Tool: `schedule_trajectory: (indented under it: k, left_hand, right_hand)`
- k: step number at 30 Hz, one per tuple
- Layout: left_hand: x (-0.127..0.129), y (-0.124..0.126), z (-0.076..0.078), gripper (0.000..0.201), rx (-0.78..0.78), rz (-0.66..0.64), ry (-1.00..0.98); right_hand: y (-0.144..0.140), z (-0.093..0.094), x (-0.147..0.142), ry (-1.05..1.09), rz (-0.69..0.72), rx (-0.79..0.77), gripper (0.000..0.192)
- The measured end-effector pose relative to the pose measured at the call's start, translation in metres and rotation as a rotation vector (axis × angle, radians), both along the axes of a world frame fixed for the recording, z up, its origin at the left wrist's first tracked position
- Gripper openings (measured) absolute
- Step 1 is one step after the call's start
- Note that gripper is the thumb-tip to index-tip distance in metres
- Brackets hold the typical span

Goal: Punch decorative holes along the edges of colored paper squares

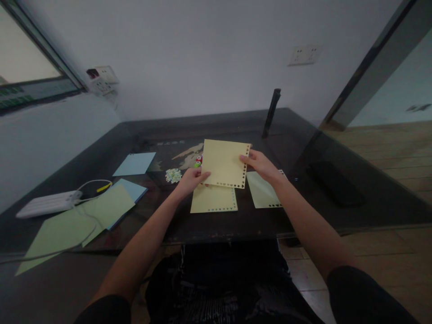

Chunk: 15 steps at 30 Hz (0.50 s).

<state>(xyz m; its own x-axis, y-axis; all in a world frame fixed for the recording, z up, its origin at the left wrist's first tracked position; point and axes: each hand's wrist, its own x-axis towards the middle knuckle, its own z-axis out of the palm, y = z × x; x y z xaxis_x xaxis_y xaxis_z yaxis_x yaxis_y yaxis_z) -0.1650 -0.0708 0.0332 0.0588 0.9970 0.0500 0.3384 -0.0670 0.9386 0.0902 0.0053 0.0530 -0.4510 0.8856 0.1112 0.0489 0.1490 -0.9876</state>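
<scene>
A pale yellow paper sheet (224, 163) is held up above the table between both hands, with punched holes along its right and lower edges. My left hand (193, 179) pinches its lower left corner, and my right hand (259, 163) grips its right edge. Below it lies another yellow sheet (213, 200), also punched along two edges and partly covered. Beside my right forearm is a pale green sheet (263, 193) with holes, partly hidden by the arm. Next to my left hand sit a pile of small punched paper bits (173, 175) and a small red and green object (199, 162).
On the left lie a light blue sheet (135, 164), overlapping green sheets (67, 229) and a white power strip or box (49, 204) with a cable. A black upright stick (271, 113) stands at the back. A dark flat object (335, 183) lies on the right.
</scene>
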Motion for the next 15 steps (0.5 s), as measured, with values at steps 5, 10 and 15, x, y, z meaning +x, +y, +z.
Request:
schedule_trajectory:
  k: [5, 10, 15]
  left_hand:
    - [-0.0039, 0.0036, -0.0046, 0.030, 0.083, 0.066, 0.057]
    - [-0.0058, 0.0043, -0.0051, 0.034, 0.100, 0.098, 0.065]
    - [-0.0060, 0.0047, -0.0062, 0.035, 0.077, 0.095, 0.027]
  right_hand:
    - [-0.0098, 0.0005, -0.0050, -0.099, 0.176, -0.035, 0.025]
    - [-0.0085, -0.0043, -0.0074, -0.125, 0.133, -0.020, 0.021]
    - [-0.0076, -0.0058, -0.0072, -0.144, 0.101, -0.014, 0.021]
